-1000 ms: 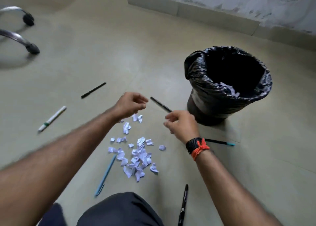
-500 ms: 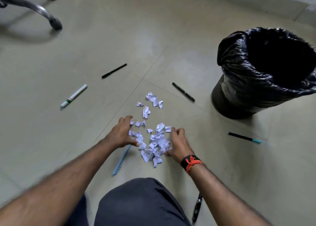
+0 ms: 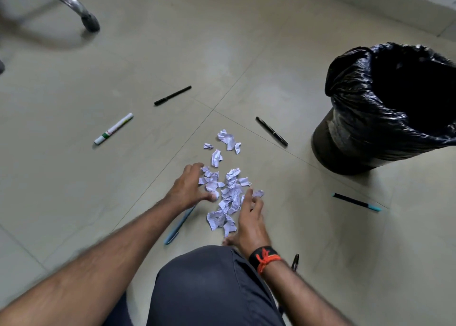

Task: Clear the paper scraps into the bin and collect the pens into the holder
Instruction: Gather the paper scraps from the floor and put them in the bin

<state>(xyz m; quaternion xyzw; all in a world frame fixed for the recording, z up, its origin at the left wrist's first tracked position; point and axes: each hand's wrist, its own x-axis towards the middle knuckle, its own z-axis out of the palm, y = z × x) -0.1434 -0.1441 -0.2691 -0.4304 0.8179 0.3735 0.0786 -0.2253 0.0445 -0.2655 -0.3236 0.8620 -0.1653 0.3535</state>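
On the pale tiled floor (image 3: pixel 74 202), in front of the person's knee, lies a loose heap of crumpled white paper scraps (image 3: pixel 228 194), with a few more strays just beyond it. The left hand (image 3: pixel 188 190) and the right hand (image 3: pixel 249 223) flank the heap, fingers spread and curved inward, touching its edges; neither grip has closed on anything yet. The step in hand looks like gathering scraps. Next the hands would need to press together, scoop a bundle and carry it to the black-bagged round bin (image 3: pixel 394 108) well off to the right. The pens remain scattered: a white marker with a green band (image 3: pixel 113 129), a black pen (image 3: pixel 172 95), a slim black pen (image 3: pixel 271 131), a teal-tipped dark pen (image 3: pixel 356 202) and a light blue pen (image 3: pixel 179 225) partly under the left wrist. No holder is in view.
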